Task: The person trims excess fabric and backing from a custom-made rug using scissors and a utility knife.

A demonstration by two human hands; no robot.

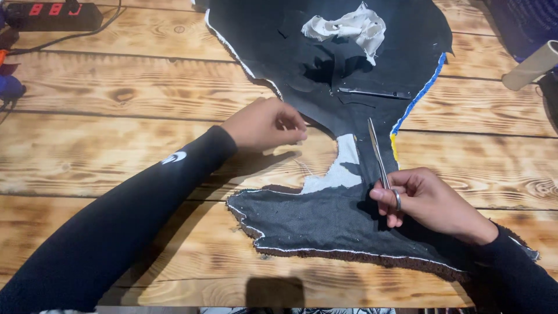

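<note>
Scissors (381, 157) are gripped in R hand (433, 203), fingers (388, 195) curled thru the loops, blades shut over dark fabric (325, 221) lying limp and thin under both hands; L hand (264, 123) is pinched shut at fabric edge, prob best grip pt, since it's soft, light.

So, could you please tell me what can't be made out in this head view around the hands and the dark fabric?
- Left hand: fingertips curled under; whether they pinch the dark fabric is hidden by the hand itself.
- Scissors: handles covered by the right hand; blades look shut, too thin to be sure.
- Dark fabric: top cut off by the frame edge.
- Power strip: cut off at the top left edge.
- Cardboard tube: runs off the right edge.
</note>
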